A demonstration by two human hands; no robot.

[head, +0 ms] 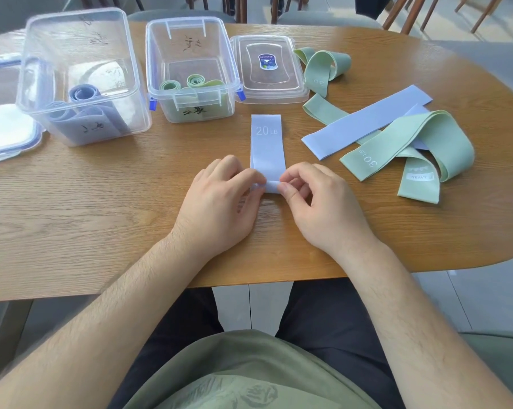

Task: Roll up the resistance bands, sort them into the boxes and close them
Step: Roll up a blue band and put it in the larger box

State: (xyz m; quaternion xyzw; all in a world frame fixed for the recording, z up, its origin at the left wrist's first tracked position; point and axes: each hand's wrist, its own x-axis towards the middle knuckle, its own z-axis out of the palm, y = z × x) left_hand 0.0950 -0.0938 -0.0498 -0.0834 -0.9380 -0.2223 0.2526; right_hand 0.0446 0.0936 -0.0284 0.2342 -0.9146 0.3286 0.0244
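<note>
On woodgrain table | left hand, right hand pinch flat lilac fabric band

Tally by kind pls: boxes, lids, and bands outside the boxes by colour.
Clear plastic boxes: 2
Loose plastic lids: 2
Pale blue fabric bands: 2 sure, the 20 LB band in the grip of left hand and right hand, one flat; overlap may hide another
Light green fabric bands: 3, overlapping
Total: 9, at least
</note>
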